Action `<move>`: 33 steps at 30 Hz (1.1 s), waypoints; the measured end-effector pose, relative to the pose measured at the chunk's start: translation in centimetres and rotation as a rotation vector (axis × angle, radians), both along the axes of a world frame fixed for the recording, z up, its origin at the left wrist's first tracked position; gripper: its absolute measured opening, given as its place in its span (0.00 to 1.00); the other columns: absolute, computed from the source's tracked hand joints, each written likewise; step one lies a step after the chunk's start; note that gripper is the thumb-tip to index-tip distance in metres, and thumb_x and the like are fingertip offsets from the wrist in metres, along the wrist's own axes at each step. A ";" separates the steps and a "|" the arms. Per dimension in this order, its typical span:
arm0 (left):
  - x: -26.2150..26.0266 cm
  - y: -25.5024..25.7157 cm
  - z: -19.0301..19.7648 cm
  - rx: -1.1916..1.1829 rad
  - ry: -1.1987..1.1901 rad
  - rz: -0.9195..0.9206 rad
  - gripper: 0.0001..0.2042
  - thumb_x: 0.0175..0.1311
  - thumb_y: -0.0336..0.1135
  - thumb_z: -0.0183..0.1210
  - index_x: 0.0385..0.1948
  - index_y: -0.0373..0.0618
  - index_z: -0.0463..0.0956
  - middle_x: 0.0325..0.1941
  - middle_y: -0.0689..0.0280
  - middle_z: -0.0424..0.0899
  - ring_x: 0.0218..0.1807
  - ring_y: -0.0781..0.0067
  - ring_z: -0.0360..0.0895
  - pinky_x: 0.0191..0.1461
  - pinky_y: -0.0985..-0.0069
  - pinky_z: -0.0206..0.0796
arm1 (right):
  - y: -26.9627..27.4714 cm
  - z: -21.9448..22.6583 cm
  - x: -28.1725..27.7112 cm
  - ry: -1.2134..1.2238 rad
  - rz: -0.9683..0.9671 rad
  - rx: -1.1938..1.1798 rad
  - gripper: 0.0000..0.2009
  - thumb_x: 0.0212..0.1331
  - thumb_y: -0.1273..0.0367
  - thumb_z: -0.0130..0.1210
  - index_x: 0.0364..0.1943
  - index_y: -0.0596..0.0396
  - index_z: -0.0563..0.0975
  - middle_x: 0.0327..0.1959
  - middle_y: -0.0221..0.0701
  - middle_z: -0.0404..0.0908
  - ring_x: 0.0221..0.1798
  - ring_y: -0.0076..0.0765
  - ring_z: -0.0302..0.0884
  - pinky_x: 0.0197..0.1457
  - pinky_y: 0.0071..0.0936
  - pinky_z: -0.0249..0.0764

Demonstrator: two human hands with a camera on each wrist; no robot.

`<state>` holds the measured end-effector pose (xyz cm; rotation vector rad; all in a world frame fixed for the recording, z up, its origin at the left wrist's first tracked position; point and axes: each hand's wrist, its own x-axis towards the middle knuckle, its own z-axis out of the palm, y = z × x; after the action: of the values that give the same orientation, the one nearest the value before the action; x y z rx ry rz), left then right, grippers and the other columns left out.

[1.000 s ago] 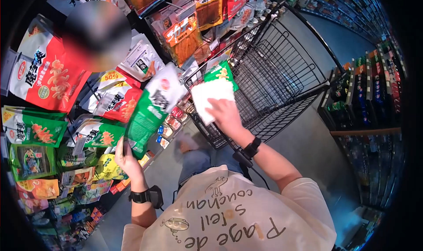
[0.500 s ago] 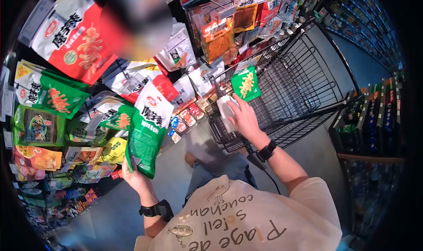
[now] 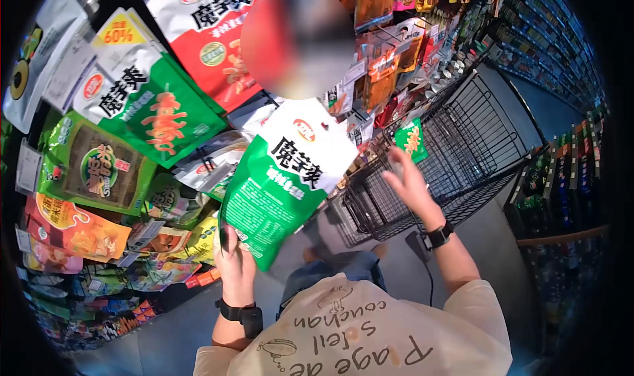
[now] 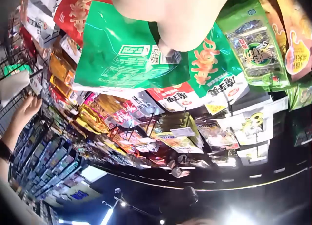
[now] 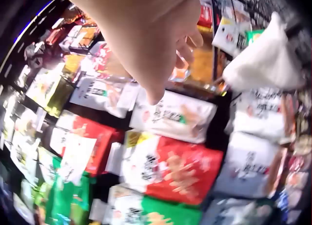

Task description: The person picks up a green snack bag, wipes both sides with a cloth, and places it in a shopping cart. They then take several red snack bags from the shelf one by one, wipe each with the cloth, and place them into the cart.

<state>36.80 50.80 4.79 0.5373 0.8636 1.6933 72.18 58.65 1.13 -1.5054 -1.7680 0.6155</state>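
Nearest the person's chest, the left hand point(image 3: 236, 260) is gripping the lower edge of a large green and white snack bag point(image 3: 281, 188), fingers curled round its bottom corner. The bag is standing tilted, its printed back panel facing the person, and it is now sitting higher and closer to the head camera than half a second ago, when it was hanging lower against the hanging packs. From the left wrist view the same snack bag point(image 4: 129, 54) is filling the upper frame, with the hand's thumb pressing on it.

Beyond it, the right hand point(image 3: 411, 181) is hovering above the near rim of the black wire shopping cart point(image 3: 462, 145), fingers spread and holding nothing. Half a second ago this hand was resting on a white packet at the cart's edge; that contact is now gone, and the hand is showing motion blur. In the right wrist view the right hand point(image 5: 146, 44) is appearing with relaxed fingers, a white packet point(image 5: 265, 61) lying just beyond them.

A small green packet point(image 3: 411, 140) is sitting inside the cart against its near wall, further from the hand than before.

Farthest off, hanging snack packs point(image 3: 155, 108) are covering the display rack on the left.
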 end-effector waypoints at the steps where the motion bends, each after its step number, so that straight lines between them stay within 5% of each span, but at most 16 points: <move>1: -0.4 0.1 -0.2 -0.067 -0.024 0.030 0.14 0.65 0.29 0.47 0.50 0.35 0.66 0.49 0.60 0.74 0.49 0.70 0.73 0.54 0.71 0.66 | -0.4 1.7 -2.5 0.178 0.132 -0.126 0.26 0.54 0.70 0.55 0.57 0.60 0.61 0.50 0.41 0.72 0.54 0.40 0.70 0.57 0.31 0.64; 2: -0.4 0.3 0.6 -0.052 -0.022 0.031 0.14 0.65 0.29 0.47 0.50 0.35 0.66 0.49 0.60 0.74 0.49 0.70 0.73 0.54 0.71 0.66 | -0.5 1.1 -4.6 0.362 0.246 -0.233 0.25 0.53 0.68 0.56 0.55 0.61 0.62 0.49 0.45 0.72 0.54 0.43 0.69 0.57 0.33 0.65; 4: -0.3 0.8 2.6 -0.097 -0.276 -0.243 0.15 0.67 0.34 0.45 0.51 0.36 0.64 0.49 0.60 0.74 0.48 0.68 0.74 0.52 0.69 0.68 | -1.3 2.7 -7.7 -0.077 0.442 -0.169 0.26 0.54 0.72 0.51 0.59 0.61 0.59 0.56 0.44 0.67 0.63 0.43 0.60 0.64 0.36 0.57; 6: -1.1 1.4 0.8 -0.005 -0.394 -0.374 0.16 0.67 0.33 0.43 0.54 0.39 0.63 0.49 0.60 0.75 0.48 0.68 0.75 0.52 0.66 0.69 | -1.4 1.0 -8.9 0.381 0.501 -0.008 0.34 0.52 0.74 0.52 0.64 0.57 0.51 0.65 0.41 0.56 0.69 0.41 0.50 0.68 0.34 0.50; 8: -0.1 1.4 0.7 -0.262 -0.182 -0.458 0.13 0.64 0.34 0.45 0.46 0.39 0.68 0.40 0.61 0.78 0.37 0.68 0.77 0.38 0.75 0.71 | -0.4 7.0 -13.5 0.479 0.589 0.047 0.43 0.47 0.78 0.55 0.67 0.53 0.42 0.69 0.39 0.45 0.71 0.39 0.42 0.70 0.34 0.44; 9: -0.1 1.2 0.2 -0.386 -0.285 -0.553 0.11 0.63 0.34 0.46 0.44 0.39 0.69 0.36 0.63 0.77 0.32 0.72 0.75 0.32 0.79 0.67 | 0.2 8.2 -14.2 1.168 0.645 -0.449 0.50 0.40 0.79 0.59 0.67 0.52 0.38 0.70 0.40 0.42 0.71 0.39 0.43 0.70 0.36 0.46; 10: -0.2 1.0 0.1 -0.512 -0.388 -0.646 0.10 0.62 0.33 0.46 0.41 0.40 0.69 0.32 0.64 0.76 0.27 0.77 0.72 0.25 0.84 0.64 | 2.2 7.0 -15.7 1.175 0.884 -0.088 0.49 0.36 0.79 0.62 0.66 0.53 0.45 0.68 0.42 0.49 0.70 0.39 0.46 0.69 0.37 0.49; 12: 1.8 0.1 5.0 -0.497 0.013 -0.625 0.09 0.61 0.30 0.48 0.41 0.39 0.69 0.29 0.67 0.73 0.21 0.80 0.64 0.20 0.87 0.57 | 2.0 9.1 -16.2 1.147 1.013 -0.271 0.44 0.35 0.75 0.65 0.62 0.56 0.53 0.63 0.44 0.59 0.67 0.40 0.54 0.67 0.36 0.52; 14: -0.2 1.4 -1.5 -0.465 -0.764 -0.865 0.12 0.59 0.29 0.50 0.45 0.38 0.70 0.33 0.64 0.76 0.25 0.78 0.70 0.21 0.85 0.60 | 2.5 6.9 -17.1 1.099 0.919 -0.214 0.29 0.48 0.63 0.63 0.52 0.60 0.64 0.49 0.42 0.74 0.52 0.40 0.73 0.55 0.36 0.69; 16: 0.6 2.0 5.5 -0.284 0.139 -0.586 0.23 0.55 0.28 0.56 0.55 0.40 0.62 0.49 0.60 0.72 0.44 0.73 0.72 0.41 0.79 0.66 | 2.3 9.7 -17.4 1.131 0.708 -0.312 0.32 0.41 0.66 0.68 0.51 0.60 0.64 0.46 0.37 0.75 0.49 0.33 0.74 0.53 0.31 0.70; 18: -1.9 4.3 5.1 -0.010 0.868 -0.160 0.34 0.52 0.22 0.58 0.61 0.42 0.49 0.61 0.58 0.60 0.60 0.66 0.62 0.62 0.70 0.57 | 3.0 11.7 -17.3 1.135 0.697 -0.279 0.25 0.47 0.75 0.62 0.52 0.61 0.65 0.46 0.30 0.75 0.48 0.24 0.73 0.50 0.25 0.71; 20: -4.0 6.1 10.4 0.443 0.933 0.174 0.29 0.56 0.24 0.53 0.60 0.43 0.51 0.63 0.56 0.58 0.63 0.63 0.60 0.65 0.66 0.52 | 4.3 13.2 -17.3 1.028 0.667 -0.178 0.25 0.47 0.76 0.61 0.52 0.61 0.65 0.46 0.31 0.75 0.48 0.24 0.72 0.52 0.25 0.70; 22: -4.9 7.6 15.1 0.566 0.870 0.314 0.27 0.59 0.28 0.54 0.60 0.44 0.52 0.65 0.53 0.56 0.65 0.58 0.58 0.66 0.64 0.49 | 6.0 13.9 -18.0 0.986 0.628 -0.106 0.24 0.49 0.76 0.60 0.52 0.61 0.65 0.46 0.31 0.75 0.48 0.24 0.72 0.52 0.25 0.69; 26: -5.0 9.3 20.2 0.647 0.725 0.280 0.28 0.59 0.23 0.49 0.63 0.43 0.50 0.62 0.52 0.59 0.66 0.55 0.55 0.69 0.66 0.47 | 8.1 15.3 -19.1 0.932 0.637 -0.049 0.22 0.49 0.75 0.60 0.50 0.60 0.67 0.44 0.32 0.76 0.47 0.24 0.73 0.51 0.24 0.70; 30: -5.4 9.2 22.6 0.590 0.659 0.363 0.24 0.59 0.24 0.50 0.59 0.35 0.58 0.54 0.57 0.69 0.57 0.64 0.69 0.54 0.79 0.66 | 10.3 17.1 -21.2 0.746 0.624 0.070 0.21 0.48 0.68 0.62 0.45 0.61 0.69 0.38 0.38 0.79 0.42 0.30 0.78 0.45 0.27 0.72; 33: -5.5 8.8 23.5 0.618 0.610 0.367 0.21 0.60 0.24 0.49 0.57 0.31 0.60 0.52 0.55 0.72 0.54 0.67 0.72 0.51 0.81 0.69 | 11.1 18.7 -22.7 0.655 0.715 0.016 0.22 0.47 0.71 0.62 0.48 0.60 0.68 0.42 0.34 0.76 0.46 0.25 0.74 0.50 0.25 0.70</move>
<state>31.34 59.65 28.33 1.4394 0.8824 2.1840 49.52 69.75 19.87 -0.5004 -1.7152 1.2662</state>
